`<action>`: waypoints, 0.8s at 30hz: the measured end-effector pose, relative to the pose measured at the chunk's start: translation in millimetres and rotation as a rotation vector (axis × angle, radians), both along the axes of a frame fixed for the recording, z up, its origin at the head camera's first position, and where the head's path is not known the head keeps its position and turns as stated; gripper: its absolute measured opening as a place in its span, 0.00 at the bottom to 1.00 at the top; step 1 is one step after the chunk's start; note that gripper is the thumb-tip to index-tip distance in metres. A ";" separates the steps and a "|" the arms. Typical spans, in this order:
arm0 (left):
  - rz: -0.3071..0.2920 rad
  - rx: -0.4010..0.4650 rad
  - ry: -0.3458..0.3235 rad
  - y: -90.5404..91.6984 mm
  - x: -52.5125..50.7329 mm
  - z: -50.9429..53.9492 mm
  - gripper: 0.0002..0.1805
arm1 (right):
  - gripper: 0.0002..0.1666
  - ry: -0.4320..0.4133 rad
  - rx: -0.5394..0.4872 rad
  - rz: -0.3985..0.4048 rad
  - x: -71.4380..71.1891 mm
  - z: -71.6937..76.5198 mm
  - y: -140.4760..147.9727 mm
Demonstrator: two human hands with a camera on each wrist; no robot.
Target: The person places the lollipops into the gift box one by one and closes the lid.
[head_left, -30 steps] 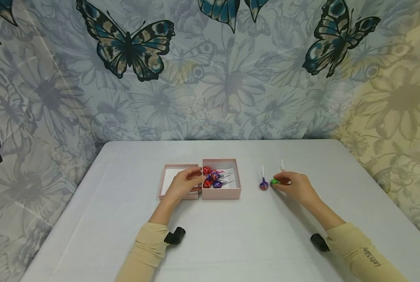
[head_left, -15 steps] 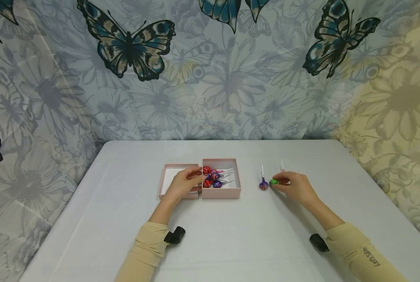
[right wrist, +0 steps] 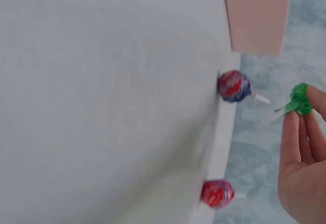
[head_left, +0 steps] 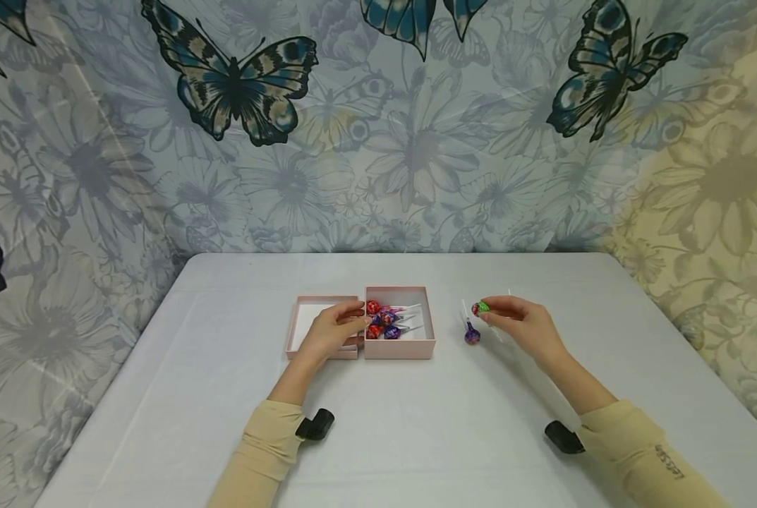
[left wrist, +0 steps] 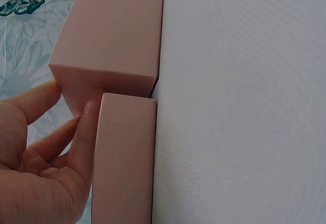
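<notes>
Between thumb and fingertips my right hand [head_left: 527,326] pinches a green-wrapped lollipop [right wrist: 300,100], raised above the table. Below and left of it lies a purple lollipop [head_left: 472,334]; a red one [right wrist: 217,193] shows lower in the right wrist view. My left hand [head_left: 330,331] reaches over the shallow pink box part [head_left: 323,355], its fingertips touching the left wall of the deeper pink box [head_left: 399,349]. Inside that box are several red and purple lollipops [head_left: 389,317], sticks pointing right.
The boxes stand side by side on a white-covered table [head_left: 378,423]. Behind it hangs a cloth [head_left: 416,176] with butterflies and flowers. Black devices [head_left: 315,425] are strapped at both wrists.
My right hand has lifted the green lollipop and moved it left and away from me. The purple lollipop beside it has shifted slightly. My left hand has stayed in place.
</notes>
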State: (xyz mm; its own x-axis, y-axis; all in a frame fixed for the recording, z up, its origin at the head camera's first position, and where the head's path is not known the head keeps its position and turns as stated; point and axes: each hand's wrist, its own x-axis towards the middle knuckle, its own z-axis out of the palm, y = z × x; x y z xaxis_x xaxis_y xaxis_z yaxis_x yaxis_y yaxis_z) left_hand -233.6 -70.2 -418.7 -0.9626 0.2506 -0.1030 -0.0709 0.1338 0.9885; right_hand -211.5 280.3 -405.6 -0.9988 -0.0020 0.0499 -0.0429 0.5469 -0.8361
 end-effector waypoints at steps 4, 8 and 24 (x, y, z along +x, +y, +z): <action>0.010 0.009 0.006 -0.2 -5.1 -9.3 0.28 | 0.31 -0.034 -0.184 0.013 -2.3 2.7 -12.5; 0.022 0.005 0.009 0.3 -4.6 -8.6 0.27 | 0.30 -0.040 -0.286 0.041 -7.2 7.4 -28.1; 0.019 0.009 0.015 0.5 -5.7 -9.2 0.26 | 0.21 0.079 -0.123 0.171 -43.4 23.0 -110.0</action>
State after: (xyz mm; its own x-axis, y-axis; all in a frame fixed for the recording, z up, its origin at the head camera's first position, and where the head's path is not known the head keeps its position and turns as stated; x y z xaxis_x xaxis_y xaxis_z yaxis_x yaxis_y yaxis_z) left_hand -239.3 -69.7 -427.9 -0.9687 0.2328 -0.0862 -0.0586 0.1232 0.9906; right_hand -254.9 170.3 -382.7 -0.9775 -0.1599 0.1379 -0.1938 0.4205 -0.8863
